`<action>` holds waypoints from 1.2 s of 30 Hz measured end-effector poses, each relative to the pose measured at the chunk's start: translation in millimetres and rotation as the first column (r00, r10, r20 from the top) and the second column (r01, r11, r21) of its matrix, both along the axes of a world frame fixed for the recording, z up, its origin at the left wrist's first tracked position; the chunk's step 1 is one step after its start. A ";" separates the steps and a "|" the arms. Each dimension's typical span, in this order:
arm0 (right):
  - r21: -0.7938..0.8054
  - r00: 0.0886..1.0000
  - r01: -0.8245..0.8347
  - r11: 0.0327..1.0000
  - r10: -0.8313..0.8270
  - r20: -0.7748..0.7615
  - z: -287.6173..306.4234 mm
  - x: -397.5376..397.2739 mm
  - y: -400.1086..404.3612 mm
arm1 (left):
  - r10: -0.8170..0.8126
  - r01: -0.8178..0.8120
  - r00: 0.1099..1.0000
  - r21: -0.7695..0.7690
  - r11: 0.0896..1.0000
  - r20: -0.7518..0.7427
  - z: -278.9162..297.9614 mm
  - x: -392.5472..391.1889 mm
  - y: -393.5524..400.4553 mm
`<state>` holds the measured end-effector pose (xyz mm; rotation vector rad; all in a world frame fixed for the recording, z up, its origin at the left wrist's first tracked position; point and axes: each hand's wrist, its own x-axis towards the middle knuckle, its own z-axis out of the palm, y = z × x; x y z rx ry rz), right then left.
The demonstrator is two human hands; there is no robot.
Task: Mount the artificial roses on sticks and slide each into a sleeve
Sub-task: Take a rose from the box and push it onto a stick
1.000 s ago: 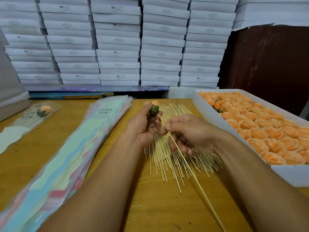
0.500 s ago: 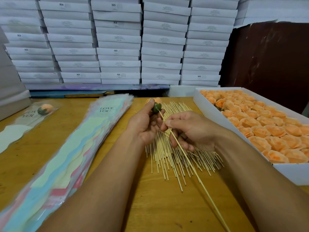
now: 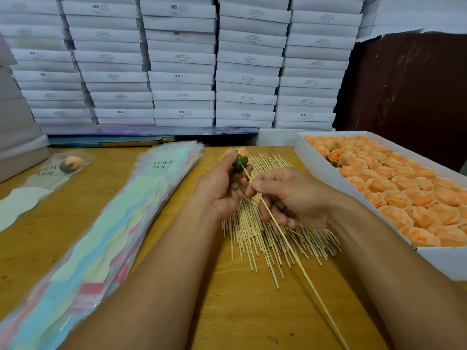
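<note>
wooden table [image 3: 247,311], stacked white boxes [image 3: 182,61] (some marked SGS), dark board [image 3: 409,92]

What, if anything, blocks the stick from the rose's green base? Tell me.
Nothing visible. The right hand pinches the stick, whose tip meets the green base of the rose that the left hand holds.

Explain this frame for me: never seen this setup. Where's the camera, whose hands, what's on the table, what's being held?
No robot here: a person works bare-handed, and the one camera sits on their head, looking forward and down. The left hand grips an orange artificial rose by its green base. The right hand pinches a thin wooden stick, its tip at that base. On the wooden table lie a pile of loose sticks, a stack of pastel sleeves printed "LOVE YOU", and at right a white box full of orange roses. At far left lies one finished rose in a sleeve. White boxes are stacked behind.
</note>
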<state>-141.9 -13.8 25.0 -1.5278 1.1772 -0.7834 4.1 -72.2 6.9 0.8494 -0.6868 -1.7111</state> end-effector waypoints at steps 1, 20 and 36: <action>-0.001 1.000 0.002 1.000 -0.002 0.002 -0.1 0.2 -0.3 | -0.001 0.001 1.000 0.000 1.000 0.000 0.1 -0.3 0.1; -0.003 1.000 0.013 1.000 -0.013 -0.014 -0.3 0.6 0.9 | 0.020 -0.020 0.999 -0.011 1.000 0.037 -2.0 -0.6 0.2; 0.026 0.996 0.088 0.996 -0.088 0.005 -8.5 8.5 -4.1 | 0.053 -0.052 0.986 -0.013 0.999 0.158 -5.4 -2.5 0.9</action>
